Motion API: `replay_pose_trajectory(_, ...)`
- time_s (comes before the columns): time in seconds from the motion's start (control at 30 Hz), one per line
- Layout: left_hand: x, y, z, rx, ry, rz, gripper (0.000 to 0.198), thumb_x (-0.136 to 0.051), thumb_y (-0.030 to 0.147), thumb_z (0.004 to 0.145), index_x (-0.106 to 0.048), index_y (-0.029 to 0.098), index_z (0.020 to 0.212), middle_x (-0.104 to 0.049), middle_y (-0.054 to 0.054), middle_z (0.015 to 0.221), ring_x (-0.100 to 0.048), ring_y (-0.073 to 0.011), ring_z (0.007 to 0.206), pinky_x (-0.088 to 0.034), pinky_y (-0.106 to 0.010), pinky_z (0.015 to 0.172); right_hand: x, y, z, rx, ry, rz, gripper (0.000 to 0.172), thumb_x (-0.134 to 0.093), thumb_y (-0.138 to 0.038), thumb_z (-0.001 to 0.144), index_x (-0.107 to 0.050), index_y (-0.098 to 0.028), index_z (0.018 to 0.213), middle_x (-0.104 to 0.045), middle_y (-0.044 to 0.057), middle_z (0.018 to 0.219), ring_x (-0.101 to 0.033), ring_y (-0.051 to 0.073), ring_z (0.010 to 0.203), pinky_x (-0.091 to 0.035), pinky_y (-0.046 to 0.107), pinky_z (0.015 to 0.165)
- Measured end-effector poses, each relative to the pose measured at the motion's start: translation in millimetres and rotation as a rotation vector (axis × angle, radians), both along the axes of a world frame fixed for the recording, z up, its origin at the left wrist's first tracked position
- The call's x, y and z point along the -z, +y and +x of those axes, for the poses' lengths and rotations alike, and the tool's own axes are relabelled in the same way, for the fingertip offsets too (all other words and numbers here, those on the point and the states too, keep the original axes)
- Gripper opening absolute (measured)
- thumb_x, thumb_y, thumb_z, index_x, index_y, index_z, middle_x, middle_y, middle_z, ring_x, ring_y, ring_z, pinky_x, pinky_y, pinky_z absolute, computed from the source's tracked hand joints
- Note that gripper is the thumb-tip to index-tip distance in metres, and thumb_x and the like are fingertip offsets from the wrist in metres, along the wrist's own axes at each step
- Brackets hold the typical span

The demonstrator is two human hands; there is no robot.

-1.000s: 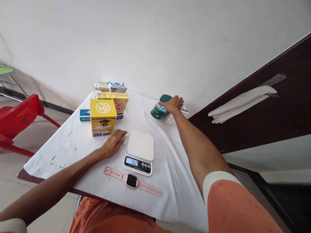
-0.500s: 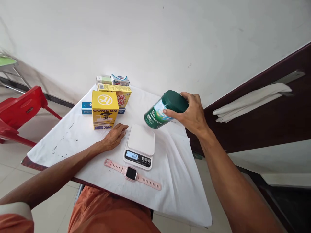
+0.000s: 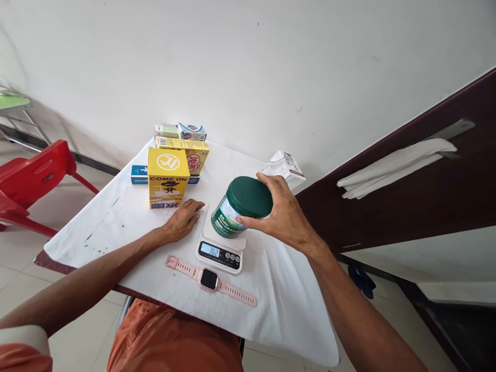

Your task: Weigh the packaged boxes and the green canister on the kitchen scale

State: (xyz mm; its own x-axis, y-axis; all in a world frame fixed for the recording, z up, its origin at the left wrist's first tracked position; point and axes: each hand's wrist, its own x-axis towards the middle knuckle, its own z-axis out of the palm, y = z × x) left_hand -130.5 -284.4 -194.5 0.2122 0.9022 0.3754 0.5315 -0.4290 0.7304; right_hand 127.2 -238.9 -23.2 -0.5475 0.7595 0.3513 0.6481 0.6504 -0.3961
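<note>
Our right hand [image 3: 285, 217] is clamped around the jar [image 3: 237, 209], tilted over the scale [image 3: 221, 257]; touching or not, we cannot tell. Our left hand [image 3: 180, 223] rests loosely, left. Placing seems in hand; next probably needs levelling, then release.

Open cloth [image 3: 279, 289] right of the scale [image 3: 220, 257], boxes [image 3: 168, 181] crowding far left, watch [image 3: 209, 279] across the near side

White cloth [image 3: 271, 294] covered the table [image 3: 58, 264]. A pink watch [image 3: 210, 279] lay along the near edge, the scale [image 3: 222, 257] just beyond. A yellow box [image 3: 168, 178], yellow carton [image 3: 198, 156], blue box [image 3: 139, 174], pale-green box [image 3: 167, 131] and white-and-blue packet [image 3: 192, 133] clustered toward the far left corner, a white box [image 3: 285, 168] near the far right.
</note>
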Motion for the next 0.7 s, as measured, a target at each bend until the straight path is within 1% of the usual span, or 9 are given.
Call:
replay_pose_trajectory(0.17,1.7,1,0,0.006,-0.010,0.001,0.036,-0.043,0.012,0.095,-0.055,0.018,0.128,-0.061,-0.012,0.116,-0.061,-0.0237,0.110,-0.053,-0.046,0.103,1.9,-1,3,0.014,0.028,-0.052,0.105,-0.089,-0.063,0.063,-0.046,-0.029,0.152,-0.050,0.013,0.144,-0.047,0.038,0.138,-0.041,0.060,0.118)
replay_pose_trajectory(0.23,2.3,1,0,0.008,-0.008,0.007,0.039,-0.043,0.008,0.093,-0.055,0.018,0.128,-0.060,-0.012,0.116,-0.060,-0.0230,0.110,-0.053,-0.045,0.103,0.6,-3,7,0.012,0.062,-0.118,0.109,-0.090,-0.064,0.060,-0.044,-0.030,0.153,-0.048,0.012,0.148,-0.046,0.038,0.141,-0.040,0.060,0.119)
replay_pose_trajectory(0.3,2.4,1,0,0.015,-0.004,0.013,0.042,-0.042,0.006,0.090,-0.055,0.016,0.128,-0.060,-0.012,0.115,-0.060,-0.0231,0.109,-0.054,-0.045,0.103,3.5,-3,14,0.023,0.170,-0.205,0.105,-0.087,-0.068,0.063,-0.044,-0.032,0.152,-0.048,0.011,0.152,-0.046,0.037,0.142,-0.042,0.059,0.117)
replay_pose_trajectory(0.4,1.5,1,0,0.010,0.002,0.021,0.046,-0.041,0.002,0.086,-0.054,0.016,0.128,-0.060,-0.012,0.115,-0.060,-0.0230,0.109,-0.054,-0.045,0.102,23.3,3,28,0.133,0.478,-0.274,0.072,-0.064,-0.075,0.084,-0.055,-0.032,0.141,-0.055,0.010,0.148,-0.053,0.032,0.136,-0.051,0.055,0.108)
replay_pose_trajectory(0.47,0.9,0,-1,0.002,0.005,0.024,0.048,-0.041,0.002,0.085,-0.055,0.017,0.128,-0.060,-0.011,0.114,-0.061,-0.0225,0.108,-0.055,-0.045,0.102,44.9,7,36,0.244,0.627,-0.308,0.058,-0.056,-0.074,0.090,-0.062,-0.030,0.127,-0.063,0.009,0.136,-0.061,0.030,0.127,-0.056,0.052,0.100)
replay_pose_trajectory(0.53,0.4,0,-1,0.001,0.002,0.024,0.048,-0.042,0.002,0.085,-0.055,0.017,0.129,-0.061,-0.011,0.115,-0.061,-0.0225,0.109,-0.055,-0.044,0.102,66.2,10,43,0.304,0.663,-0.382,0.054,-0.058,-0.073,0.089,-0.065,-0.027,0.117,-0.067,0.009,0.127,-0.064,0.029,0.120,-0.059,0.050,0.094)
replay_pose_trajectory(0.6,0.3,0,-1,0.004,-0.001,0.023,0.049,-0.042,0.002,0.085,-0.056,0.018,0.130,-0.062,-0.011,0.116,-0.062,-0.0228,0.110,-0.055,-0.045,0.101,79.7,10,47,0.324,0.688,-0.424,0.057,-0.054,-0.076,0.089,-0.064,-0.027,0.116,-0.067,0.010,0.126,-0.064,0.029,0.119,-0.060,0.050,0.093)
replay_pose_trajectory(0.63,0.4,0,-1,0.002,0.000,0.023,0.050,-0.043,0.002,0.085,-0.056,0.018,0.130,-0.062,-0.011,0.116,-0.062,-0.0227,0.110,-0.056,-0.045,0.101,82.2,9,48,0.314,0.704,-0.427,0.059,-0.051,-0.078,0.090,-0.063,-0.027,0.119,-0.067,0.010,0.128,-0.064,0.029,0.121,-0.059,0.050,0.094)
replay_pose_trajectory(0.7,0.7,0,-1,-0.003,0.008,0.024,0.052,-0.043,0.002,0.084,-0.056,0.019,0.131,-0.062,-0.011,0.116,-0.062,-0.0224,0.110,-0.056,-0.044,0.101,78.9,6,47,0.246,0.705,-0.414,0.066,-0.050,-0.081,0.087,-0.059,-0.029,0.127,-0.063,0.011,0.136,-0.059,0.030,0.129,-0.056,0.051,0.100)
